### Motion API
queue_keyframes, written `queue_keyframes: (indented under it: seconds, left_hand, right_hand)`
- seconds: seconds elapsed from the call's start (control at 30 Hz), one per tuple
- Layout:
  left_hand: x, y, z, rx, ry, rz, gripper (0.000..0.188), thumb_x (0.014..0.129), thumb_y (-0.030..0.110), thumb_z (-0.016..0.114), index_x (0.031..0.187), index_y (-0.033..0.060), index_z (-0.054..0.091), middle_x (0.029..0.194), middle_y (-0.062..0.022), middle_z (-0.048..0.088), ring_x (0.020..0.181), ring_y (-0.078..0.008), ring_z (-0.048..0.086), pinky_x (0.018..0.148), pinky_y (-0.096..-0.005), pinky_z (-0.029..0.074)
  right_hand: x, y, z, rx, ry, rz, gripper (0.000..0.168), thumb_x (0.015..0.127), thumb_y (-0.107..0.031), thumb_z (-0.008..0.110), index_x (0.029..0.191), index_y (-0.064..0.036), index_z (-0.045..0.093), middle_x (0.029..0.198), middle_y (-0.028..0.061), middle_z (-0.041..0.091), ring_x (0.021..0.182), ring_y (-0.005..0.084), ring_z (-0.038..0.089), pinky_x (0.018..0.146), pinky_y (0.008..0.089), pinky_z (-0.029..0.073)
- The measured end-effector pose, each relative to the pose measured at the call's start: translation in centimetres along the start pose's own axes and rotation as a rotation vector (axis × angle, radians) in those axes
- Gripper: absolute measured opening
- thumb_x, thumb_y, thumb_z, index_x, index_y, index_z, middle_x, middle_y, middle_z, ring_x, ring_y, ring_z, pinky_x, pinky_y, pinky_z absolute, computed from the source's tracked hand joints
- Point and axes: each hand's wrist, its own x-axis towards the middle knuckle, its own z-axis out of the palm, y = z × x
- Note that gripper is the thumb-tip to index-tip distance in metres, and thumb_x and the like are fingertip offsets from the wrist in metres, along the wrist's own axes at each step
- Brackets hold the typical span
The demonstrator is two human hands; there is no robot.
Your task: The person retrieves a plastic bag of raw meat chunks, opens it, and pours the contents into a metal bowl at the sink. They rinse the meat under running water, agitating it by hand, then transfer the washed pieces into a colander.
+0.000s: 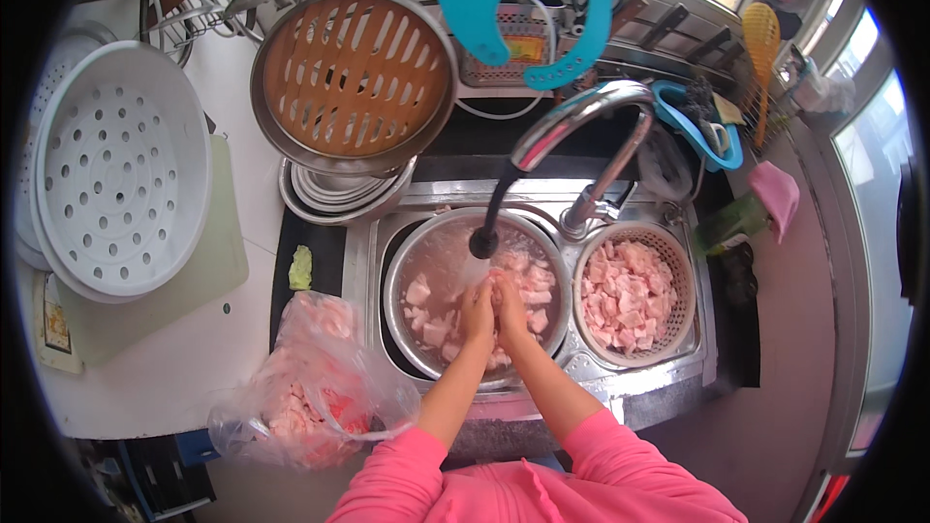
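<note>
My left hand [477, 314] and my right hand [512, 311] are cupped together over a round metal basin [392, 303] in the sink. Raw meat [496, 282], pale pink, shows between them, partly hidden by the fingers. Water runs from the black nozzle [483, 241] of a chrome faucet [581, 116] just beyond my fingertips. Cloudy pinkish water fills the basin, with several meat chunks [436, 330] in it. To the right, a perforated plastic colander [687, 298] holds a heap of cut meat pieces [626, 298].
A clear plastic bag [392, 385] of meat overhangs the counter's front edge at left. Stacked metal bowls [349, 192] sit beneath a steamer pan with a slatted brown insert [356, 73]. White perforated baskets [120, 167] stand far left. A green bottle [734, 224] is right of the sink.
</note>
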Motion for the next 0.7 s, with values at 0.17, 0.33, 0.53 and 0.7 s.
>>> queue_keyframes:
  seconds: [0.17,0.33,0.53,0.7]
  left_hand:
    - [-5.2,2.9,6.9,-0.183,-0.256,0.03,0.028,0.087,0.014,0.05,0.112,0.0014,0.051,0.108,-0.007,0.054,0.097,-0.0129,0.052,0.081,-0.0234,0.043]
    - [-7.8,3.4,14.7,-0.197,-0.594,0.063,0.03,0.088,0.013,0.048,0.115,0.0024,0.05,0.111,-0.0064,0.054,0.099,-0.0137,0.052,0.084,-0.0232,0.042]
    - [-7.6,3.5,13.5,0.312,-0.65,0.299,0.037,0.082,0.024,0.055,0.115,0.007,0.055,0.14,-0.0167,0.023,0.13,-0.0258,0.024,0.102,-0.034,0.024]
    - [-3.7,3.4,1.1,0.378,-0.273,0.566,0.015,0.081,0.008,0.054,0.093,0.0044,0.062,0.111,-0.0096,0.054,0.104,-0.0204,0.051,0.089,-0.0299,0.039]
  right_hand:
    - [-3.8,-8.0,-1.4,0.1,0.004,-0.233,0.032,0.09,-0.022,0.045,0.116,-0.004,0.048,0.112,0.0073,0.052,0.102,0.0165,0.051,0.087,0.0273,0.041]
    - [-6.3,-17.3,-4.1,-0.052,0.127,-0.544,0.031,0.09,-0.022,0.041,0.112,-0.003,0.052,0.106,0.0058,0.053,0.092,0.0152,0.053,0.076,0.0257,0.045]
    - [-6.1,-21.8,-10.3,-0.615,0.326,-0.65,0.026,0.087,-0.017,0.045,0.103,-0.001,0.058,0.098,0.0085,0.059,0.086,0.0151,0.055,0.074,0.0261,0.045]
    - [-4.7,-14.9,-6.6,-0.959,0.11,-0.77,0.02,0.08,-0.01,0.051,0.097,-0.002,0.06,0.099,0.0122,0.06,0.096,0.0243,0.056,0.085,0.0313,0.04]
